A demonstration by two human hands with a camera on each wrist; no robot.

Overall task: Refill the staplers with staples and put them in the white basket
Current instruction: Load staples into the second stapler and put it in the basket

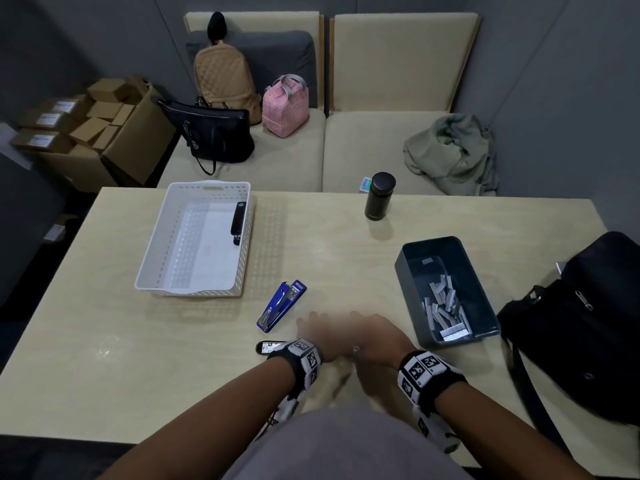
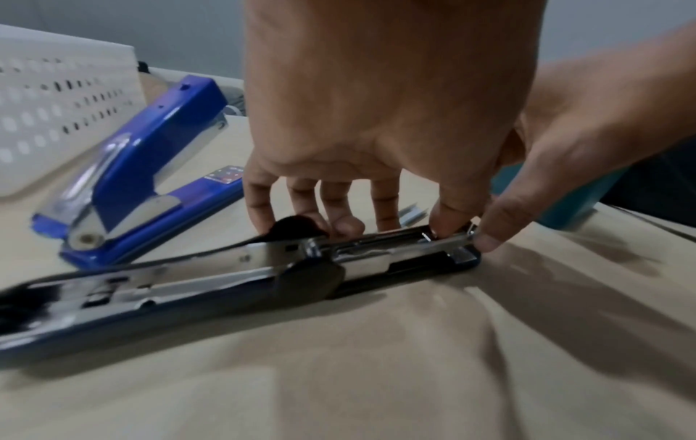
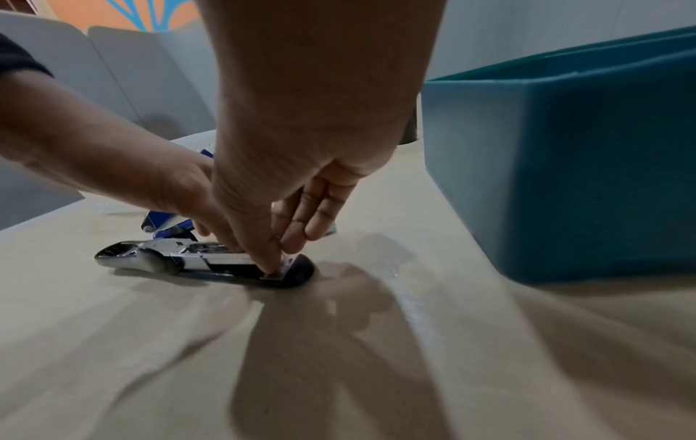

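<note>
Two hands over an opened dark stapler (image 2: 211,277) lying flat on the near table (image 1: 173,375). Left hand (image 2: 376,119) steadying its far side with curled fingertips; right hand (image 3: 301,148) pinching down at the front end of the metal channel, staple strip not clearly visible. Just beyond, a blue stapler (image 1: 281,305) lying open. Right of the hands, a teal bin (image 1: 408,271) of staple strips (image 1: 446,306). Farther left, white basket (image 1: 156,244) holding one black stapler (image 1: 239,221). Far off, a black bottle (image 1: 379,196).
</note>
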